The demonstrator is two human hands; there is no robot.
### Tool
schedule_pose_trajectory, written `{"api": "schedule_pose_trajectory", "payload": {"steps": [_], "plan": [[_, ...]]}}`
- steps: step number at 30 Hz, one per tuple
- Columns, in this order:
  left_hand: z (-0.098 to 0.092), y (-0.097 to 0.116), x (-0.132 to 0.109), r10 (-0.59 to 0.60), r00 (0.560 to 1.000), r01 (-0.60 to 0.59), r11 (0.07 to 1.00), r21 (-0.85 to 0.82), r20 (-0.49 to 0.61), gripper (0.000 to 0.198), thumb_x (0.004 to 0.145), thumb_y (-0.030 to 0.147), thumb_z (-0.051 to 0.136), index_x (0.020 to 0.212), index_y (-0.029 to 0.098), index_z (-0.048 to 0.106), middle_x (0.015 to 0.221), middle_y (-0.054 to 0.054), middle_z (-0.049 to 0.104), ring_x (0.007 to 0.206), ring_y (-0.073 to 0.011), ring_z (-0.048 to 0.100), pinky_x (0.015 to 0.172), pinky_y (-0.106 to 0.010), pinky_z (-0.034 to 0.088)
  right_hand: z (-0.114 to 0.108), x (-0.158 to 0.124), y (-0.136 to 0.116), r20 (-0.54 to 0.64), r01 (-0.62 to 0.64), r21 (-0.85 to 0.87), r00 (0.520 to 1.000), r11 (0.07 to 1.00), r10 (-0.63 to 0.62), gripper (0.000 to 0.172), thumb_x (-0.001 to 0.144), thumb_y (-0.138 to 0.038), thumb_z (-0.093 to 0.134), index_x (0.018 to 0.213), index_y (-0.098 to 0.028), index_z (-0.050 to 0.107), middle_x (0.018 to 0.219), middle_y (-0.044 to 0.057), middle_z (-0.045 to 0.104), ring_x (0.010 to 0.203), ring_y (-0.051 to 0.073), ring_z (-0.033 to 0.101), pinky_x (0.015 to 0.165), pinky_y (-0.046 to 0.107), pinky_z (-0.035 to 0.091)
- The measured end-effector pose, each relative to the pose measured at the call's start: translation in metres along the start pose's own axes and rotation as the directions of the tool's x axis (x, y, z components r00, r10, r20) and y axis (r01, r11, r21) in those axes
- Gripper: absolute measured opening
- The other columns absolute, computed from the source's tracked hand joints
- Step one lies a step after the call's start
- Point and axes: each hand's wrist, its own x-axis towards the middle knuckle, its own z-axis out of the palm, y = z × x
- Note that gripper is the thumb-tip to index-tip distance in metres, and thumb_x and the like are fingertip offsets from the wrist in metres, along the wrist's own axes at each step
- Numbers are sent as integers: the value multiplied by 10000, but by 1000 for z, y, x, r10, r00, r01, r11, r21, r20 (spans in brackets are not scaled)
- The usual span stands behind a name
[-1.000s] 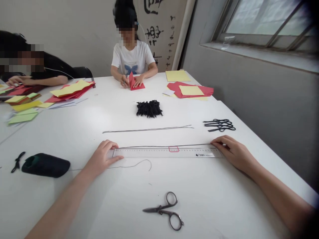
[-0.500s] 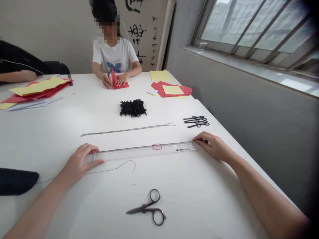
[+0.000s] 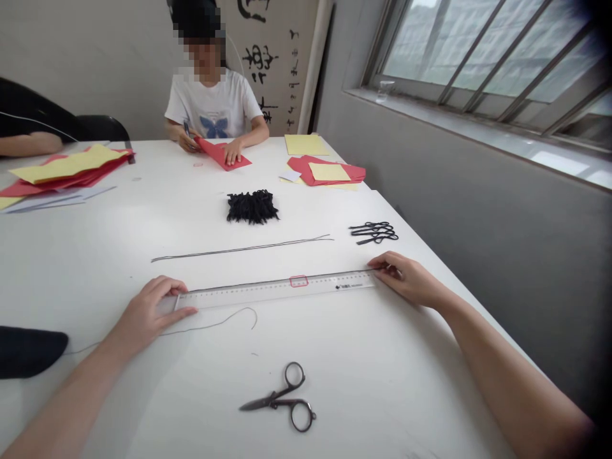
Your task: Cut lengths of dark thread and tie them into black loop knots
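A clear ruler [image 3: 272, 290] lies across the white table, with a thin black cord [image 3: 248, 282] stretched along its far edge. My left hand [image 3: 153, 309] grips the ruler's left end between thumb and fingers, by the cord's end. At the ruler's right end, my right hand [image 3: 399, 274] pinches the cord's other end. Beyond the ruler lie more straight cords [image 3: 239, 247]. Scissors [image 3: 282, 398] rest slightly open nearer to me. A loose thin thread [image 3: 210, 325] curls out from under my left hand.
Farther off are a black cord bundle [image 3: 252, 207], looped cords [image 3: 375, 233], and red and yellow papers [image 3: 329, 171], [image 3: 71, 169]. Across the table a person [image 3: 215, 105] handles red paper [image 3: 222, 153]. A dark object [image 3: 31, 350] lies at the left edge; another person's arm [image 3: 31, 143] rests behind.
The person opposite has shifted the red paper, which now lies lower and flatter. My hands and the ruler hold nearly the same place, and the view has moved slightly.
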Motion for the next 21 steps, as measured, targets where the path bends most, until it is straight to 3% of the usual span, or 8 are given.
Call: {"api": "schedule_pose_trajectory", "payload": {"steps": [9,13,15,17,19,21], "plan": [[0,-1,-1,7,1000,-7,1000,10,1,401,719,594,629,895,239,569,934,-41,601,897,-233,576,837,-361,475,4,5,3,-43,35,-46,998,998,-37,311,878,-468,453,828,-200,603,885,84,648,712,182,573,645,318,470],[-7,6,1,20,1000,-19,999,34,-21,419,724,567,639,969,235,566,972,-48,600,924,-236,575,848,-380,479,-6,9,-21,-118,94,-88,988,992,-104,276,887,-430,450,796,-201,575,820,74,635,638,164,540,583,307,456],[-14,25,7,24,994,-23,1000,11,-111,398,767,533,607,1036,241,567,1013,-53,611,944,-235,578,848,-387,486,-15,13,-51,-159,195,-119,964,974,-212,241,903,-386,446,799,-206,568,809,65,623,637,156,533,564,293,447],[-20,58,15,40,983,-55,995,-84,-179,328,829,478,555,1065,253,587,1079,-45,626,1000,-226,582,894,-394,482,-23,18,-93,-162,349,-138,915,927,-369,189,913,-327,449,827,-210,570,816,55,610,649,147,537,552,275,439],[-23,99,24,89,990,-115,960,-255,-112,323,837,461,553,1075,255,623,1144,-38,634,1095,-234,566,977,-426,451,-27,24,-139,-161,536,-143,817,832,-554,137,914,-262,463,851,-204,570,863,55,608,688,135,552,591,267,452],[-23,137,32,122,992,-95,896,-433,36,359,812,455,597,1099,245,642,1155,-46,651,1129,-248,564,1015,-462,430,-27,30,-181,-158,665,-180,708,725,-689,136,921,-220,453,851,-194,566,859,51,604,732,138,554,646,277,460]]}}
